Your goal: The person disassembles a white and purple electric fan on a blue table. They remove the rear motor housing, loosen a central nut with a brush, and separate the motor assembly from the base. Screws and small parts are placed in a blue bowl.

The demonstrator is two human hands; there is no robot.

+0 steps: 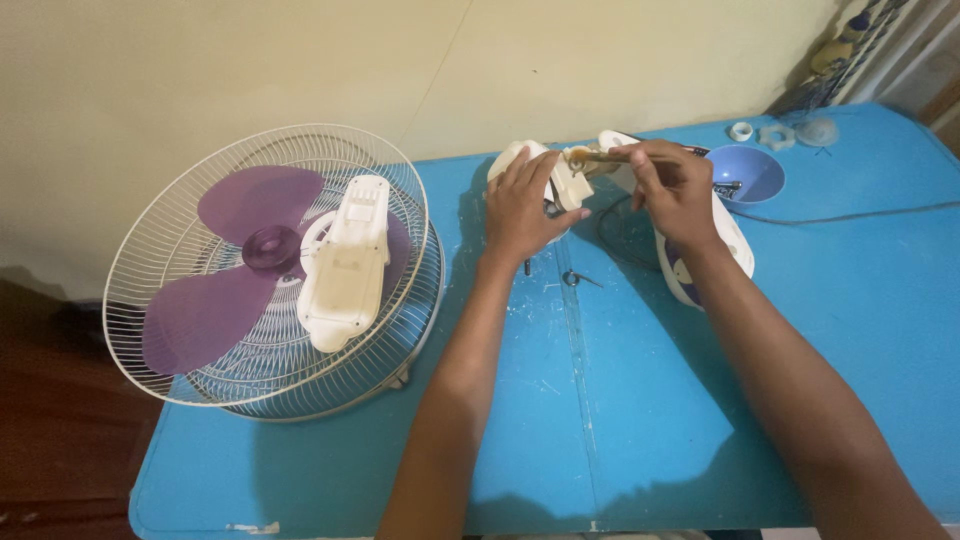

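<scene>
My left hand (pixel 525 205) grips a white fan motor housing (pixel 562 178) near the far edge of the blue table (pixel 620 400). My right hand (pixel 675 190) pinches a thin brush-like tool (pixel 600 156) whose tip touches the top of that housing. Under my right wrist lies a white and purple fan base part (pixel 735 250). A black cord (pixel 850 215) runs from it to the right.
Two wire fan grilles (pixel 270 270) are stacked at the table's left end, with a purple blade (pixel 250 260) and a white cover (pixel 345 265) on top. A blue bowl (pixel 752 172) and small white parts (pixel 780 132) sit at the back right. A small screw (pixel 572 278) lies mid-table.
</scene>
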